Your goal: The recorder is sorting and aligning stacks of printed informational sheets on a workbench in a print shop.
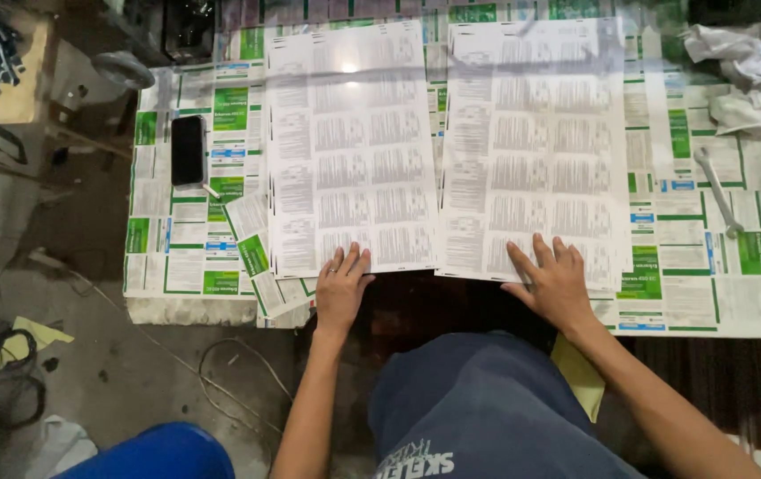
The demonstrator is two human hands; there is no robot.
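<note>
Two large white printed paper sheets lie side by side at the near edge of the surface (717, 306). The left hand (341, 286) presses flat on the left printed sheet (349, 146), the right hand (556, 282) on the right printed sheet (536, 146). Fingers spread, gripping nothing, seemingly to square the sheets. The print is too small to read, and the sheets' far edges are cut off.

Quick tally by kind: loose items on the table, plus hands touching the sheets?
Large white printed paper sheets: 2
Black slab phone: 1
Silver metal wrench: 1
Crumpled white cloth: 1
Hands on sheets: 2, left hand, right hand
Total: 7
</note>
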